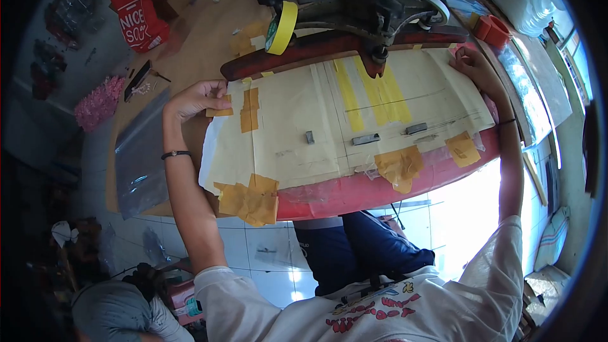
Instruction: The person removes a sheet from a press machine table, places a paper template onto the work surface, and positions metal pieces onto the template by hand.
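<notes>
While the left hand (201, 100) pinches tan tape (220, 113) beside the paper sheet (288, 117) at center frame, the right (475, 66) nears its upper-right corner, grip unclear; apparent taping calls for a flat, steady edge.

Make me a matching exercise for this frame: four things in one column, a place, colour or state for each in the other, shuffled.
1. Left hand
2. Bag
3. Small grey blocks
4. Tape roll

A. Lying on the cream paper
B. Yellow around the outside
C. Touching a tan tape piece
D. Red with white lettering

Pairs: 1-C, 2-D, 3-A, 4-B
</notes>
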